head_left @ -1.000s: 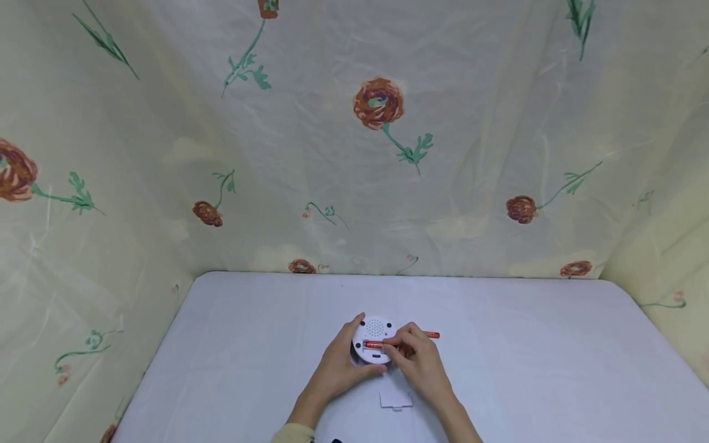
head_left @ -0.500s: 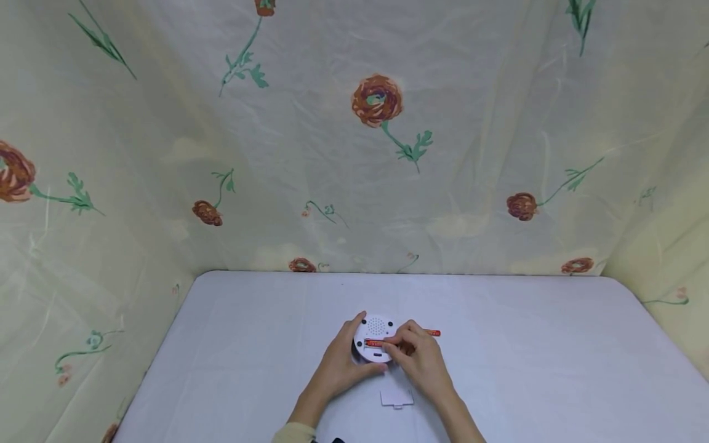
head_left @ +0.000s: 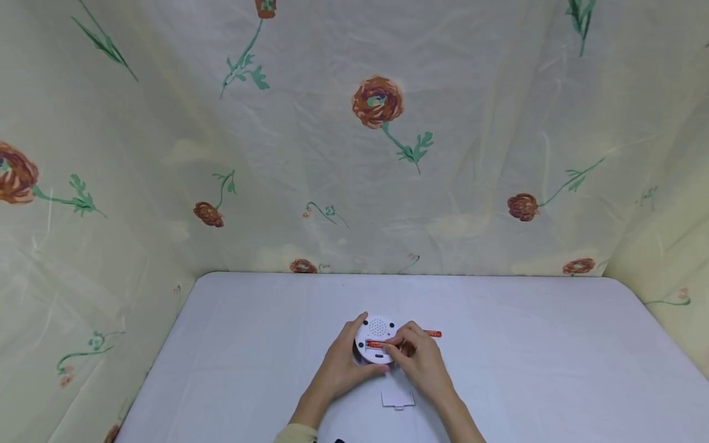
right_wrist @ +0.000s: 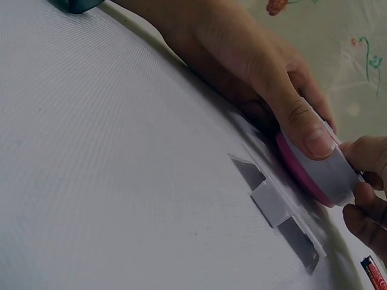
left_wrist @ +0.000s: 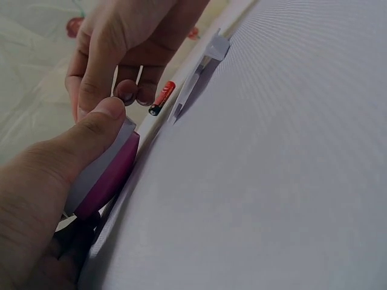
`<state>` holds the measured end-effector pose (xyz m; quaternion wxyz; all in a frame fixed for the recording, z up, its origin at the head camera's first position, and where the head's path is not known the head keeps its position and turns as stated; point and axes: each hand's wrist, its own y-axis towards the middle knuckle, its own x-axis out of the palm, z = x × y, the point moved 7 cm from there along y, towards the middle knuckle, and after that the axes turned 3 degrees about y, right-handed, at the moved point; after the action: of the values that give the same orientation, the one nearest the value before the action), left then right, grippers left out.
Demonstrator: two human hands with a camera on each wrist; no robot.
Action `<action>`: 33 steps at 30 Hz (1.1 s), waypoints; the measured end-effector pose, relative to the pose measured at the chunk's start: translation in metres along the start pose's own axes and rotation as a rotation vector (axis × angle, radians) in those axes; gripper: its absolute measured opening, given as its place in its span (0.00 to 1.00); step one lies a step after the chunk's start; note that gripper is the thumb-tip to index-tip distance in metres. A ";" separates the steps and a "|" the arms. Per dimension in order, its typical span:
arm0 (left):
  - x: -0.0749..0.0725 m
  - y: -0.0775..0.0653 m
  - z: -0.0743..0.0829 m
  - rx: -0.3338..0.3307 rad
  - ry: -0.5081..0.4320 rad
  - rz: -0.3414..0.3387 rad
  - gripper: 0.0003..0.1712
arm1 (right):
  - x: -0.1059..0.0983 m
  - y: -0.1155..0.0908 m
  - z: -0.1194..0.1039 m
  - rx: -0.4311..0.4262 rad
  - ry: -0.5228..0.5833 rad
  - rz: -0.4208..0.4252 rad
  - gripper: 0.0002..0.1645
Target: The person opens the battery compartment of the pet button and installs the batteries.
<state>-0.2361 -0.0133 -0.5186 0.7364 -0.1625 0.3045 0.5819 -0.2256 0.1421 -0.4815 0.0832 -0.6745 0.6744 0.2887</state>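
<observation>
A round white device (head_left: 378, 326) with a speaker grille and black feet lies face down, a pink band (left_wrist: 112, 175) showing round its side in the left wrist view. My left hand (head_left: 338, 363) grips its left edge, thumb at the near side and fingers at the far side. A red battery (head_left: 374, 344) lies across the device's battery slot. My right hand (head_left: 423, 363) pinches this battery near its right end, which the thumb and fingers hide. Beyond that hand, a second red battery (head_left: 434, 333) rests on the table; it also appears in the left wrist view (left_wrist: 162, 98).
A small white battery cover (head_left: 398, 401) with a tab lies on the table nearer the person; the right wrist view shows it (right_wrist: 272, 202) close up. The white table (head_left: 249, 357) ends at flower-printed curtains (head_left: 454, 184) behind and at both sides.
Both hands keep nearly the same hold and place. The battery and device show no clear movement; the head view shifts very slightly.
</observation>
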 end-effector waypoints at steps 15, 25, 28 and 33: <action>0.000 0.000 -0.001 0.005 0.002 -0.001 0.62 | 0.002 0.001 0.003 0.000 0.017 -0.019 0.09; 0.000 0.000 -0.002 0.018 0.004 0.003 0.61 | 0.002 0.003 0.002 0.028 0.023 -0.054 0.10; 0.000 0.001 -0.001 0.024 0.004 0.007 0.61 | 0.001 0.004 0.001 0.030 0.022 -0.053 0.10; 0.000 0.002 -0.001 0.022 0.006 0.014 0.61 | 0.001 0.005 0.001 0.050 0.029 -0.052 0.10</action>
<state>-0.2379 -0.0138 -0.5189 0.7331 -0.1540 0.3141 0.5833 -0.2308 0.1414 -0.4819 0.0980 -0.6937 0.6647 0.2596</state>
